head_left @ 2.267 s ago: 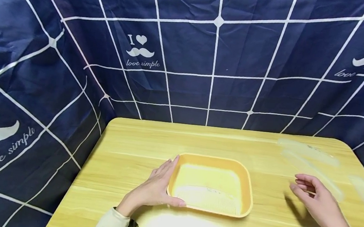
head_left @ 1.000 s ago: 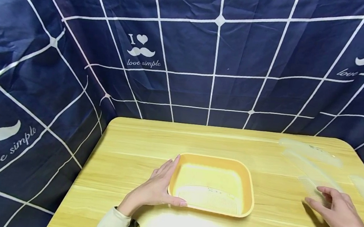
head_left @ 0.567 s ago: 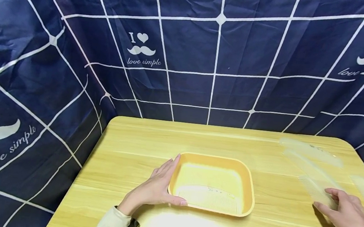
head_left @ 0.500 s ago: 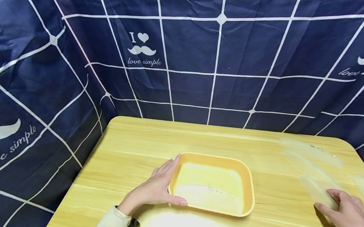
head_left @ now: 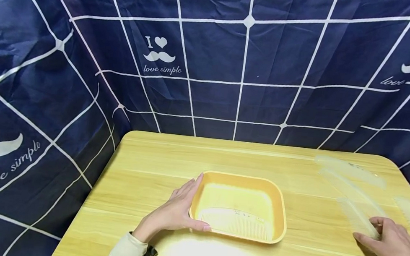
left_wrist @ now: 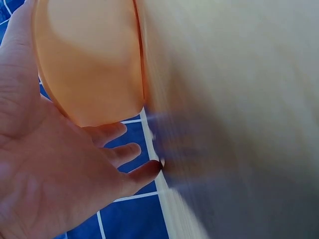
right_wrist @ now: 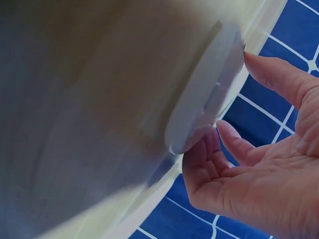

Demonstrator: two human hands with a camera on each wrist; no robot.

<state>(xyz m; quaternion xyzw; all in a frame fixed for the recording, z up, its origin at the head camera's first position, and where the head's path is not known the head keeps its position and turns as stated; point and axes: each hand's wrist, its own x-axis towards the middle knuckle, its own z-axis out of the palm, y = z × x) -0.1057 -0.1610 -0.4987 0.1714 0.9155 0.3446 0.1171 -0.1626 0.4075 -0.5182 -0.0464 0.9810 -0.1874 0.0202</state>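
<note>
Brace the tray [head_left: 238, 182] with clasping left hand [head_left: 174, 214] and squarely pinch the comb [head_left: 357, 218] right of it with half-curled right hand [head_left: 393, 246], impossible to tell if gripping.

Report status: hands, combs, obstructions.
Left hand holds orange tray, one comb inside. Right hand touches second comb, grip unclear. Third comb close beyond, might snag.

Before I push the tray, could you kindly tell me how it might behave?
The tray looks thin-walled, so probably light. Its wide, low shape suggests it would slide rather than tip. The flat comb inside might shift.
</note>
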